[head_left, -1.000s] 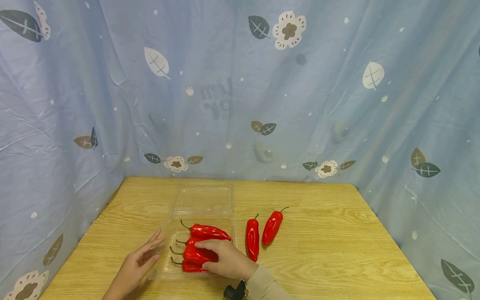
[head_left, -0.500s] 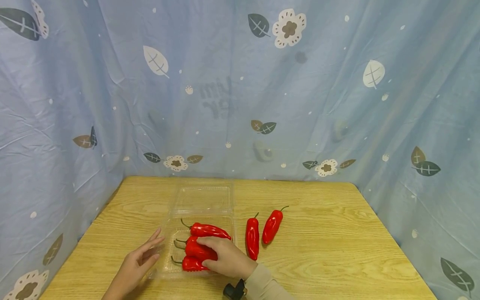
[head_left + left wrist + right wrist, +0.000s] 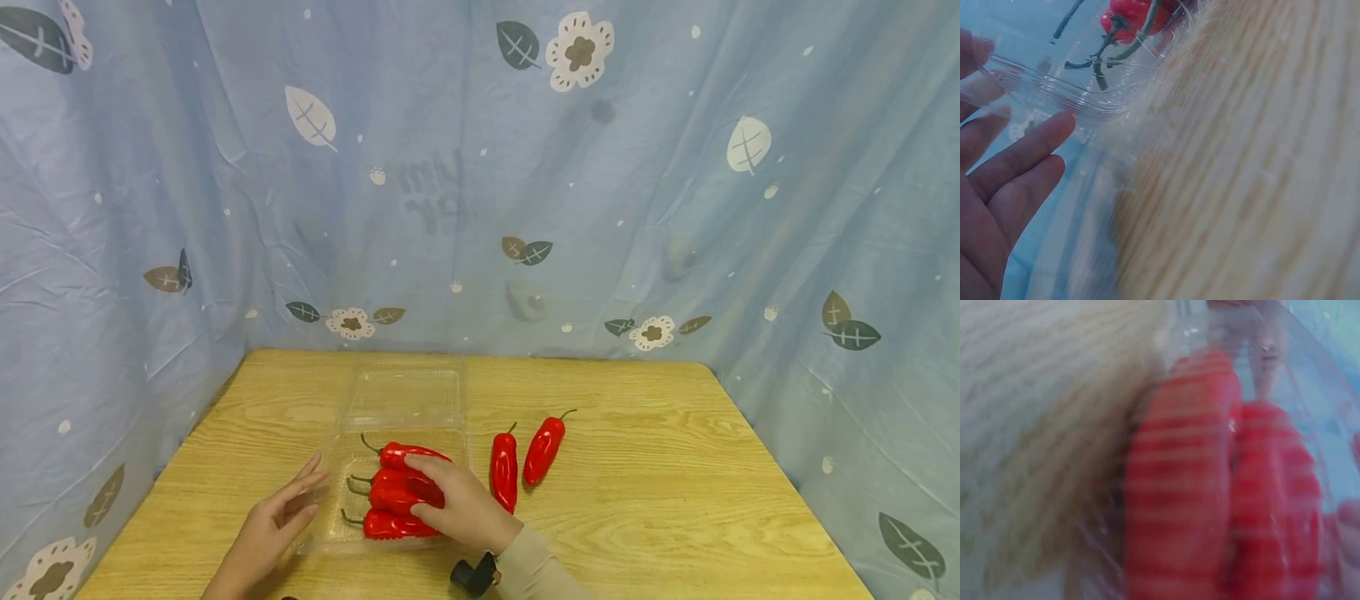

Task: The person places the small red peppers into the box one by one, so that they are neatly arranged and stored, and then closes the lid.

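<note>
Several red chili peppers [image 3: 392,495] with green stems lie side by side in the base of a clear plastic clamshell container [image 3: 352,547], stems towards the left. My right hand [image 3: 472,510] reaches over them from the right, fingers and thumb spread across the middle peppers. At the right edge of the right wrist view its fingertips show beside two blurred red peppers [image 3: 1179,487]. My left hand [image 3: 272,527] stays by the container's left side with fingers extended. In the left wrist view its fingers [image 3: 1029,153] lie at the clear plastic edge; whether all touch is unclear.
The container's open lid [image 3: 408,396] lies flat behind its base. Two more red peppers rest on the wooden table [image 3: 652,475] to the right: one near pepper [image 3: 504,471] and one farther pepper [image 3: 544,450]. A blue patterned curtain [image 3: 450,208] surrounds the back and sides.
Two middle pepper stems have drawn closer together. My right hand has since shifted slightly right and its thumb has moved off the front pepper, showing more of it. My left hand holds still.
</note>
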